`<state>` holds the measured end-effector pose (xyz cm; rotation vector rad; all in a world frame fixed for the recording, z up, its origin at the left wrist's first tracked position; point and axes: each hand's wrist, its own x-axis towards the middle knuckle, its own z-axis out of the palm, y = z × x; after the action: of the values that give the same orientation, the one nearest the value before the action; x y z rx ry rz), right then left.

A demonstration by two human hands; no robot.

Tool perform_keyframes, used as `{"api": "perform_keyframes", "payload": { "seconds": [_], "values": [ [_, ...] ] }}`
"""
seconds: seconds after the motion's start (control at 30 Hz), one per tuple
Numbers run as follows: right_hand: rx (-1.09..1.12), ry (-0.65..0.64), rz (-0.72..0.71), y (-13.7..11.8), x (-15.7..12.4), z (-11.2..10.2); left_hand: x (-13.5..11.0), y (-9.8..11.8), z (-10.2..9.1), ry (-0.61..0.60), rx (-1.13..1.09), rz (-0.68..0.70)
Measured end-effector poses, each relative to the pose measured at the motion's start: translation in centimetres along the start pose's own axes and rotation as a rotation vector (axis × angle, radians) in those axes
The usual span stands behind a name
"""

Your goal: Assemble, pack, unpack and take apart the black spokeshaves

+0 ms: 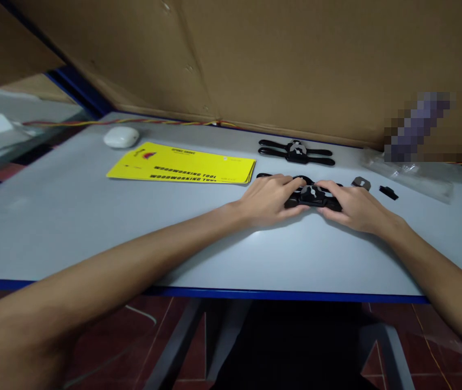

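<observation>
Both my hands are closed on a black spokeshave (312,196) low over the grey table. My left hand (269,197) grips its left handle, and my right hand (355,206) wraps the right end, with both thumbs at the near edge. Just behind it lies another black tool, mostly covered by my fingers. Beyond my hands, two assembled spokeshaves (296,151) rest close together. To the right of my right hand are a loose grey blade (361,183) with a slot and a small black cap piece (389,192).
Yellow printed cards (182,165) lie stacked left of my hands. A white rounded object (121,137) sits at the back left. A clear plastic bag (414,176) is at the right, beside a pixelated patch. Cardboard (255,65) walls the back; a twisted cable (153,123) runs along it.
</observation>
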<state>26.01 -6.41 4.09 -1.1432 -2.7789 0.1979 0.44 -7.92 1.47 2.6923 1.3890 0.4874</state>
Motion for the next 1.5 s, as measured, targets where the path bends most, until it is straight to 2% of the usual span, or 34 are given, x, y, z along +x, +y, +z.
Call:
{"api": "perform_keyframes", "payload": {
  "seconds": [0.13,0.27,0.5,0.6,0.73,0.87,1.0,1.07,1.37,1.5],
  "values": [
    [0.026,0.063,-0.026,0.0,0.0,0.3,0.1,-0.5,-0.5,-0.006,0.060,0.032],
    [-0.008,0.144,-0.046,-0.1,0.1,0.6,0.2,-2.4,-0.9,0.013,0.130,0.074],
    [-0.124,0.318,0.064,0.7,0.3,0.0,0.4,-4.9,-0.8,0.091,0.125,-0.093],
    [-0.171,0.344,0.155,1.5,0.2,-0.2,0.6,-5.8,-0.8,0.135,0.153,-0.156],
    [-0.183,0.349,0.213,2.5,0.0,-0.1,0.9,-7.5,-0.9,0.137,0.165,-0.186],
    [-0.216,0.287,0.333,2.6,-0.2,-0.7,1.2,-8.8,-0.6,0.129,0.132,-0.131],
    [-0.305,0.064,0.548,1.6,-0.2,-1.9,1.2,-9.3,-0.1,0.154,0.097,-0.069],
    [-0.339,-0.029,0.600,1.0,-0.2,-2.4,1.1,-9.3,0.1,0.156,0.073,-0.053],
    [-0.413,-0.186,0.535,0.5,-0.2,-2.5,0.7,-9.1,0.4,0.110,0.074,-0.033],
    [-0.371,-0.167,0.505,0.5,-0.2,-2.4,0.5,-9.1,0.7,0.117,0.118,-0.011]
  ]
}}
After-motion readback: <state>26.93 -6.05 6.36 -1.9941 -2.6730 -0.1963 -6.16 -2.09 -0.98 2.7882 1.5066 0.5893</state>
